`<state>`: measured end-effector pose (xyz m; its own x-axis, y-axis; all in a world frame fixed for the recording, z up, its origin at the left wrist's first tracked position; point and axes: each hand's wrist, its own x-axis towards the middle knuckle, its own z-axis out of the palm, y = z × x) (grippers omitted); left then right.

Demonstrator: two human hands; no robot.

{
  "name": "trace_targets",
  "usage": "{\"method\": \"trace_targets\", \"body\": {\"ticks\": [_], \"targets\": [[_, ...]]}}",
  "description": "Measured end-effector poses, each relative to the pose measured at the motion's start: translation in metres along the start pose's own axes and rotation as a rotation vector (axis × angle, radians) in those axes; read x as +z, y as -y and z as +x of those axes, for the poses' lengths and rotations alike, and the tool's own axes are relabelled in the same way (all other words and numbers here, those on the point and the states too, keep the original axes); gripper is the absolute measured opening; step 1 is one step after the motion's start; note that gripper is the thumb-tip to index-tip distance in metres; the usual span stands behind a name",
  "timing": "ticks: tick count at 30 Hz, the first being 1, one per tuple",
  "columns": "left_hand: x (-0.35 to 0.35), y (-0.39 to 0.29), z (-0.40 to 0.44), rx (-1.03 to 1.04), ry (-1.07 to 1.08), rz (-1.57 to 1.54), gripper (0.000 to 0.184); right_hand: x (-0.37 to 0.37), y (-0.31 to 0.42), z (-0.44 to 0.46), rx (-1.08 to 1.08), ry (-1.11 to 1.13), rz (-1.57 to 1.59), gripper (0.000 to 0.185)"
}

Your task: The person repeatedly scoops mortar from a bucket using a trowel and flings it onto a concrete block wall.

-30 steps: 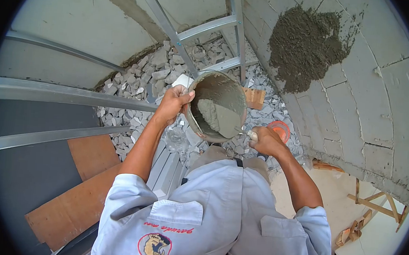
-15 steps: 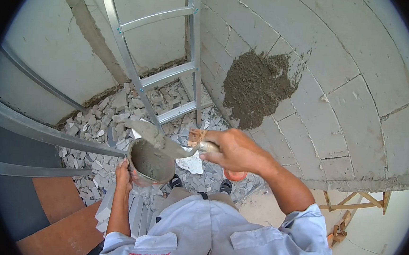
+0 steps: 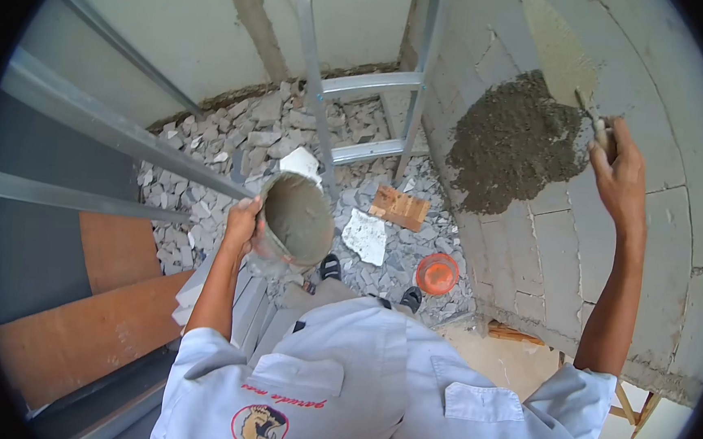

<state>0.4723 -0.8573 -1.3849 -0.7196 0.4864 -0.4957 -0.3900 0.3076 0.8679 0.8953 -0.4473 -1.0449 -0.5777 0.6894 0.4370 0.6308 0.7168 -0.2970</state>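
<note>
My left hand (image 3: 243,225) grips the rim of a bucket (image 3: 326,254) and holds it tilted; wet grey mortar (image 3: 295,215) lies inside. My right hand (image 3: 618,169) is closed round the handle of a trowel (image 3: 559,50), raised against the block wall (image 3: 655,127) on the right. The trowel's blade points up and away from me, at the upper right edge of a rough patch of wet mortar (image 3: 511,145) on the wall. Whether the blade touches the wall I cannot tell.
An aluminium ladder (image 3: 369,82) stands in the corner ahead. Broken block rubble (image 3: 252,127) covers the floor, with a brown board piece (image 3: 400,207), a white slab (image 3: 365,237) and an orange bucket (image 3: 437,274) on it. Metal rails (image 3: 122,122) and brown boards (image 3: 91,324) lie to my left.
My right hand has swung the trowel from over the bucket up to the wall on the right. The bucket stays in my left hand. My view has shifted too.
</note>
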Motion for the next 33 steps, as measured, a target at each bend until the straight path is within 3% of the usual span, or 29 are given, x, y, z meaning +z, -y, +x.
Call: {"method": "trace_targets", "body": {"ticks": [1,2,3,4,5,7,10,12,15,16,19,23,24,27,28,32,33], "targets": [[0.014,-0.025,-0.014,-0.004,-0.006,0.036,0.027,0.024,0.028,-0.026,0.065,0.153,0.142,0.023],[0.021,-0.035,-0.012,-0.023,0.008,0.022,0.024,0.048,0.047,-0.047,0.205,0.441,0.197,0.026],[0.026,-0.042,-0.012,-0.038,0.038,0.009,0.023,0.086,0.040,-0.075,0.137,0.652,0.249,0.028],[0.033,-0.052,-0.016,-0.001,0.085,0.048,0.021,0.122,0.046,-0.099,0.184,0.773,0.355,0.032],[0.043,-0.062,-0.021,0.037,0.140,0.084,0.020,0.146,0.062,-0.112,0.230,0.845,0.270,0.035],[0.058,-0.074,-0.020,0.103,0.262,0.122,0.019,0.203,0.086,-0.135,0.081,0.782,0.147,0.033],[0.083,-0.092,-0.022,0.172,0.429,0.139,0.022,0.282,0.124,-0.163,-0.180,0.503,-0.039,0.030],[0.098,-0.101,-0.027,0.214,0.484,0.160,0.021,0.287,0.153,-0.177,-0.414,0.427,-0.143,0.028],[0.094,-0.106,-0.026,0.219,0.491,0.209,0.019,0.237,0.134,-0.170,-0.516,0.546,0.011,0.025],[0.094,-0.106,-0.031,0.221,0.481,0.213,0.019,0.231,0.132,-0.160,-0.440,0.557,-0.044,0.017],[0.091,-0.096,-0.028,0.269,0.510,0.279,0.017,0.273,0.131,-0.163,-0.444,0.281,-0.174,0.014],[0.104,-0.107,-0.040,0.290,0.500,0.369,0.022,0.262,0.133,-0.180,-0.540,0.532,0.017,0.014],[0.107,-0.109,-0.042,0.296,0.513,0.384,0.022,0.245,0.131,-0.173,-0.451,0.458,-0.019,0.013],[0.116,-0.108,-0.044,0.319,0.546,0.403,0.022,0.237,0.120,-0.152,-0.467,0.438,-0.270,0.012],[0.126,-0.106,-0.045,0.339,0.557,0.396,0.022,0.256,0.111,-0.156,-0.387,0.639,-0.200,0.012],[0.154,-0.101,-0.057,0.356,0.561,0.384,0.017,0.254,0.092,-0.171,0.066,1.069,0.388,0.024],[0.156,-0.097,-0.064,0.343,0.556,0.370,0.017,0.252,0.085,-0.185,0.136,1.022,0.520,0.025]]}}
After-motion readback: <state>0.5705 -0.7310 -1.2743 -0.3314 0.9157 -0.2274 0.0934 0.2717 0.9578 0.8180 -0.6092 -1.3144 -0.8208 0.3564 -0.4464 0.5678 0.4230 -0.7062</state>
